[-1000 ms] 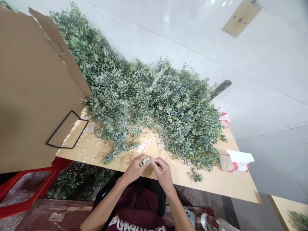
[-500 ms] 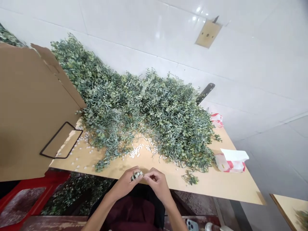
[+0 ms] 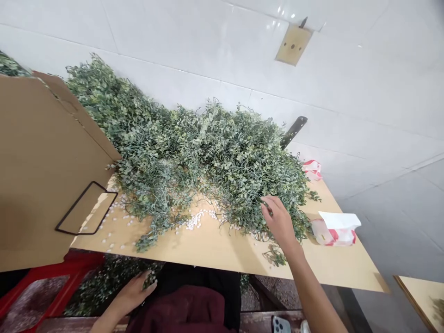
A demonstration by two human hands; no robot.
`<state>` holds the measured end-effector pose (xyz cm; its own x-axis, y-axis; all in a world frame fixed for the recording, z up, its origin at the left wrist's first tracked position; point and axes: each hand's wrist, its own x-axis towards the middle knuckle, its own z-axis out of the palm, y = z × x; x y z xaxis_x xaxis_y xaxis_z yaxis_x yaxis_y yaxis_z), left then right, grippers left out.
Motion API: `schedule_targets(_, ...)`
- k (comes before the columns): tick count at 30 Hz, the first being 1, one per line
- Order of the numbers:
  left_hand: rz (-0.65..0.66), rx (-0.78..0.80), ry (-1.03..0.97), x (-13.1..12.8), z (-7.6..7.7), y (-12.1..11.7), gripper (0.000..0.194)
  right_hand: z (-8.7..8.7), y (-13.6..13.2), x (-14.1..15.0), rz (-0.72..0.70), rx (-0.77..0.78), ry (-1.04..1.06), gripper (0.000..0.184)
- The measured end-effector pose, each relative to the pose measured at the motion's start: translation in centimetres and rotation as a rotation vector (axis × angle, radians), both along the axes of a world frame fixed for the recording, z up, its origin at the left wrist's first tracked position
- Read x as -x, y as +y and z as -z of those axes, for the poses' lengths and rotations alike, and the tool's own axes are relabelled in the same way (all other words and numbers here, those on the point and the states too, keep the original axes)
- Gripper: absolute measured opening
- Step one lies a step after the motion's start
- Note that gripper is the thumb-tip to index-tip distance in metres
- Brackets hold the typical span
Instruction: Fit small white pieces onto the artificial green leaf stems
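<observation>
Hands apart now, no longer paired above the desk [image 3: 222, 252]. Right hand [image 3: 279, 222] out at the near flank of the heaped artificial greenery [image 3: 208, 157], fingers loosely curled against the leaves, open or pinching a stem impossible to tell from this view. Left hand [image 3: 130, 296] dropped below the desk edge, beside a maroon garment [image 3: 183, 310], partly closed around a small leafy sprig [image 3: 150, 279], so that piece now low and off the desk. Small white beads [image 3: 197, 219] scattered across the bare board in front of the heap; a loose sprig [image 3: 275, 255] near the edge, just under the right wrist. Farther out, a cardboard sheet [image 3: 45, 162] on the left and a red-and-white plastic bag [image 3: 335, 231] on the right.
</observation>
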<state>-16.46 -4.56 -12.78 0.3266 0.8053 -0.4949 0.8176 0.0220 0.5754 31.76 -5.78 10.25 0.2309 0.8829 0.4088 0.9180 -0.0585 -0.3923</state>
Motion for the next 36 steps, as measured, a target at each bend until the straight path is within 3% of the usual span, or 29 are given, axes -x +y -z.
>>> schedule_targets(2,0.013,-0.041,0.034,0.0,1.4,0.1,0.069,0.4,1.8,-0.8,0.025,0.05,-0.07,0.034)
schedule_targets(5,-0.005,-0.112,0.015,-0.6,1.8,0.0,0.064,1.4,3.6,-1.1,0.03,0.101,-0.048,0.034)
schedule_targets(8,-0.054,-0.188,-0.038,-0.9,1.2,-0.2,0.056,1.7,4.1,-1.1,0.047,0.041,0.081,0.032)
schedule_targets(11,-0.073,-0.185,-0.104,-1.2,-0.3,-0.4,0.048,0.7,3.4,-0.6,0.113,-0.094,0.276,0.032)
schedule_targets(14,-0.013,-0.093,-0.22,-2.2,-3.9,-0.6,0.037,-1.0,1.9,0.8,0.167,-0.232,0.557,0.031)
schedule_targets(17,0.215,0.168,-0.434,-4.6,-9.6,-1.0,0.039,-2.2,0.0,3.7,0.108,-0.317,0.909,0.028)
schedule_targets(19,0.289,0.342,-0.631,-6.9,-13.5,-1.5,0.04,-2.1,-1.1,6.4,0.041,-0.315,1.123,0.024)
schedule_targets(22,0.217,0.263,-0.824,-10.9,-17.8,-2.0,0.029,-0.7,-2.5,11.0,-0.057,-0.229,1.36,0.021)
schedule_targets(24,0.099,0.155,-0.918,-13.4,-19.2,-1.9,0.032,0.6,-3.1,13.8,-0.103,-0.13,1.446,0.02)
schedule_targets(29,-0.21,-0.027,-1.042,-16.6,-19.7,-0.8,0.027,3.1,-3.9,17.8,-0.134,0.013,1.421,0.021)
schedule_targets(36,-0.418,-0.084,-1.089,-16.2,-18.5,-1.2,0.025,5.0,-4.2,18.9,-0.099,0.076,1.491,0.025)
